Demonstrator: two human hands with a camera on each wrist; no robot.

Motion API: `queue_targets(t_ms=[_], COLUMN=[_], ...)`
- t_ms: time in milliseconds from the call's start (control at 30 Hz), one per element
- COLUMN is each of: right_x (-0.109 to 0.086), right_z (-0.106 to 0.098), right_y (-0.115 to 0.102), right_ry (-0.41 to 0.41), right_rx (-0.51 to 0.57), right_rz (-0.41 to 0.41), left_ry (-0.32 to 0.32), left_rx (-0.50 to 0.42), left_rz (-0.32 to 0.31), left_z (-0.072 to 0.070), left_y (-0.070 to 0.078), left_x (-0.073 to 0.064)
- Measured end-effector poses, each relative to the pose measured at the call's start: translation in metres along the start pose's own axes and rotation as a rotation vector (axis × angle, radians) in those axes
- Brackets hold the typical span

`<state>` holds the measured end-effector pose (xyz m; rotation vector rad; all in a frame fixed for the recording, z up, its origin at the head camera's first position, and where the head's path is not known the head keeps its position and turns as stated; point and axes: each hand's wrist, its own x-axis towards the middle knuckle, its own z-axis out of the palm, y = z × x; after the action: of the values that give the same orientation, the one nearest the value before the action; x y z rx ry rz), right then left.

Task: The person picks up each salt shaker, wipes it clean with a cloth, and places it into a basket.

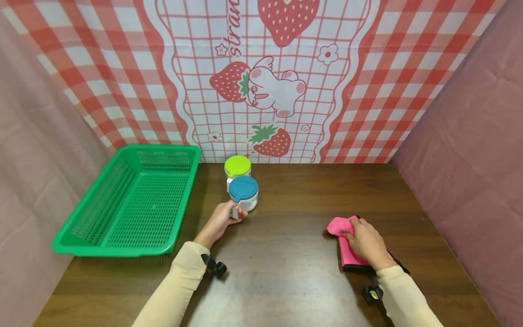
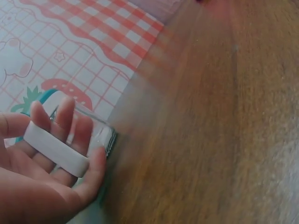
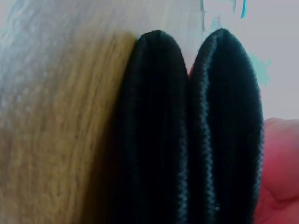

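In the head view my left hand (image 1: pixel 217 222) holds a clear jar with a blue lid (image 1: pixel 244 187) by its white handle. The left wrist view shows the fingers curled through the handle (image 2: pixel 56 150). Right behind stands a second jar with a lime-green lid (image 1: pixel 237 166). Over to the right, my right hand (image 1: pixel 366 240) grips a folded pink cloth (image 1: pixel 347 249) with black edging, its upper corner bunched near the thumb. Close up in the right wrist view, black-edged folds (image 3: pixel 159 121) of the cloth cover much of the fingers.
A green plastic basket (image 1: pixel 180 218) with slotted sides stands on the left of the brown wooden table (image 1: pixel 286 254). A red checked strawberry cloth (image 1: pixel 327 100) hangs behind the table. Pink drapes (image 1: pixel 470 150) close off both sides.
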<state>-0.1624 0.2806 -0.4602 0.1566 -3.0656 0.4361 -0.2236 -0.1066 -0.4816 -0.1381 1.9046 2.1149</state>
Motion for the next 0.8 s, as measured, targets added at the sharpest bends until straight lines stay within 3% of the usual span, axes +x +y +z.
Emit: queue_targets(t_ms=[300, 633, 800], right_x=[0.0, -0.002, -0.002], right_z=[0.0, 0.001, 0.0], right_y=[-0.001, -0.002, -0.002], right_ry=[0.0, 0.058, 0.093], right_rx=[0.002, 0.028, 0.057], right_rz=[-0.003, -0.015, -0.021], left_ry=[0.008, 0.118, 0.125], left_rx=[-0.086, -0.218, -0.237], left_rz=[0.028, 0.026, 0.05], left_z=[0.002, 0.008, 0.01], left_y=[0.001, 0.002, 0.001], left_x=[-0.001, -0.003, -0.004])
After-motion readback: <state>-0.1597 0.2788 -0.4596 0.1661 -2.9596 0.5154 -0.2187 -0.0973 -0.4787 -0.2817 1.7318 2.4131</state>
